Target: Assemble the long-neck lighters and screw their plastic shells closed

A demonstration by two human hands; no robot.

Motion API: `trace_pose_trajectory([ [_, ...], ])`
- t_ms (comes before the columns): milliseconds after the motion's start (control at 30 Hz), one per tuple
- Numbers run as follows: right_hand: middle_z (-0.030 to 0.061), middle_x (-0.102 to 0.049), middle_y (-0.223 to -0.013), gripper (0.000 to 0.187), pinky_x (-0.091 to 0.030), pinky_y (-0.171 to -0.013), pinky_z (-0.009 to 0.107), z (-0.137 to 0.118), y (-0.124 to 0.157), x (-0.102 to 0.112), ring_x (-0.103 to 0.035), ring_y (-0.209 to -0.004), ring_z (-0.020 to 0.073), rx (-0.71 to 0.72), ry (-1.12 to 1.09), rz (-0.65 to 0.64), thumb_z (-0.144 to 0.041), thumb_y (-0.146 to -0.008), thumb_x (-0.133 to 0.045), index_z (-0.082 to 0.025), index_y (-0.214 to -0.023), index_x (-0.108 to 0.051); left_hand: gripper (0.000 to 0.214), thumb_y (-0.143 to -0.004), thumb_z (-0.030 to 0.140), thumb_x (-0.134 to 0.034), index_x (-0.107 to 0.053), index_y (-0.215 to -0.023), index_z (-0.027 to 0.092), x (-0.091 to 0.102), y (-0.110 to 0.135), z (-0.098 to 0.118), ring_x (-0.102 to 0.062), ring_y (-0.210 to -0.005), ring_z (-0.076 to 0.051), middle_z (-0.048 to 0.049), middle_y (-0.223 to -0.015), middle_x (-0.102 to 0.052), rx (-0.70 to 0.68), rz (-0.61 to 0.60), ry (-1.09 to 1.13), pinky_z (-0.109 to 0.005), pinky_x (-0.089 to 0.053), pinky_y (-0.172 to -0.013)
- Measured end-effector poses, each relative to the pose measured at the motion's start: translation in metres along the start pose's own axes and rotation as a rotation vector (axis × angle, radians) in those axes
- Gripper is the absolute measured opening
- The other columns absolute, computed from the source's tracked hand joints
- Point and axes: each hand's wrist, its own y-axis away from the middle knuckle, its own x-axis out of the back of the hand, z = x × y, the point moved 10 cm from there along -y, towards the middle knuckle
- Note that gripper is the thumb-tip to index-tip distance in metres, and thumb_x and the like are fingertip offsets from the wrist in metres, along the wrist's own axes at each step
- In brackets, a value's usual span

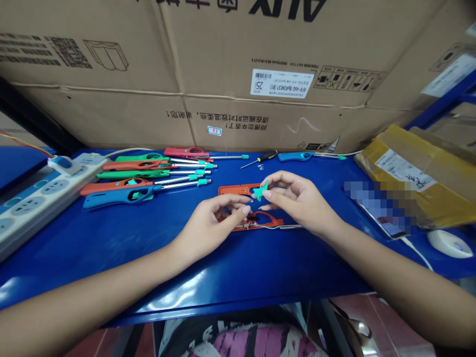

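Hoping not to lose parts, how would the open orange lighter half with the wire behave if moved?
The orange lighter half is probably light and stiff, being a thin plastic-looking shell. Its exposed wire would likely flex, and parts might spill if tipped, since the shell lies open. It may slide on the glossy blue table.

Set about the yellow-taped parcel on the blue worktop: a phone just to its left; a white mouse on its near side; a large cardboard box behind it; a white power strip far to its left.
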Motion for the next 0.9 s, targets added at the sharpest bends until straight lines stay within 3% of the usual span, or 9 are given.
trace_pose_trajectory([
  [200,0.0012,-0.066,-0.089,0.026,-0.065,-0.067,0.025,0.014,0.005,0.001,-0.066,-0.079,0.0121,0.015,-0.06,0.008,-0.033,-0.078,-0.082,-0.019,-0.091,-0.066,0.026,-0.089,0.04,-0.07,-0.078,-0.106,0.023,0.02,0.007,0.013,-0.057,-0.062,-0.012,-0.0042,-0.089,-0.075,-0.179,0.15,-0.294,-0.026,-0.049,-0.059],
  [533,-0.0005,-0.065,-0.091,0.031,-0.065,-0.07,0.026,0.026,0.015,-0.014,-0.071,-0.079,0.0117,-0.066,-0.158,-0.044,-0.03,-0.076,-0.084,-0.02,-0.086,-0.057,0.021,-0.084,0.027,-0.078,-0.078,-0.104,0.019,0.012,0.014,0.025,-0.062,-0.066,-0.011,-0.0021,-0.084,-0.076,-0.313,0.162,-0.168,-0.022,-0.053,-0.059],
  [667,0.0,-0.066,-0.085,0.028,-0.064,-0.073,0.028,0.022,0.018,-0.014,-0.07,-0.075,0.0123,0.011,0.05,-0.023,-0.033,-0.078,-0.082,-0.02,-0.082,-0.058,0.024,-0.084,0.024,-0.078,-0.078,-0.107,0.019,0.012,0.014,0.022,-0.062,-0.065,-0.01,-0.0024,-0.084,-0.077,-0.307,0.158,-0.185,-0.022,-0.053,-0.06],
  [767,0.0011,-0.069,-0.086,0.02,-0.062,-0.069,0.026,0.014,0.021,-0.015,-0.069,-0.072,0.0121,0.111,0.283,-0.038,-0.032,-0.084,-0.076,-0.02,-0.089,-0.061,0.02,-0.086,0.026,-0.077,-0.079,-0.104,0.02,0.013,0.012,0.02,-0.061,-0.064,-0.011,-0.0033,-0.086,-0.077,-0.291,0.149,-0.206,-0.023,-0.053,-0.06],
  [900,0.0005,-0.073,-0.092,0.02,-0.062,-0.075,0.026,0.001,0.024,-0.016,-0.073,-0.08,0.0132,0.253,0.51,-0.051,-0.028,-0.087,-0.073,-0.023,-0.102,-0.061,0.017,-0.088,0.029,-0.073,-0.08,-0.101,0.02,0.015,0.01,0.016,-0.063,-0.068,-0.014,-0.0045,-0.082,-0.076,-0.263,0.139,-0.237,-0.026,-0.052,-0.06],
])
